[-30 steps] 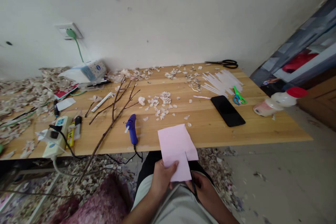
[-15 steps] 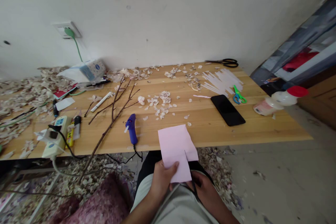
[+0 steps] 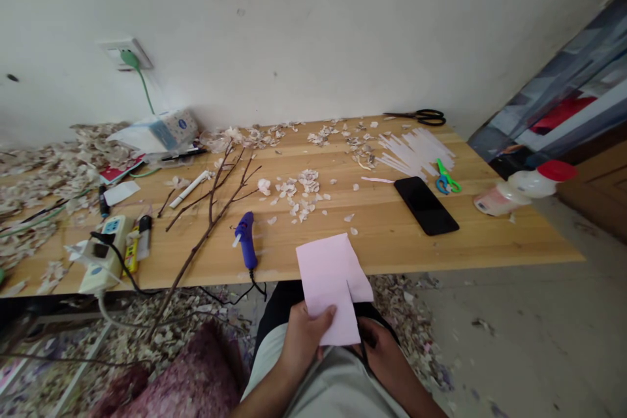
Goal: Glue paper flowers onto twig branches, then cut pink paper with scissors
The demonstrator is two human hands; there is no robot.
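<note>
My left hand [image 3: 304,334] pinches the lower edge of a pink paper sheet [image 3: 329,281], held upright over my lap in front of the wooden table [image 3: 392,235]. A short slit runs up into the sheet from its bottom right. Just right of the paper, my right hand [image 3: 379,347] is closed around dark scissors [image 3: 361,339], whose blades sit at the slit. Most of the scissors are hidden behind the paper and my fingers.
On the table lie a blue glue gun [image 3: 245,238], a bare branch [image 3: 210,209], paper petals [image 3: 298,192], a black phone [image 3: 426,204], green scissors [image 3: 445,177], black scissors [image 3: 422,117], white strips [image 3: 414,151], a power strip [image 3: 105,251] and a tissue box [image 3: 159,130]. A red-capped bottle [image 3: 522,188] lies at the right edge. Scraps litter the floor.
The pink paper and both hands have drifted slightly down and right. The slit in the sheet looks a little longer.
</note>
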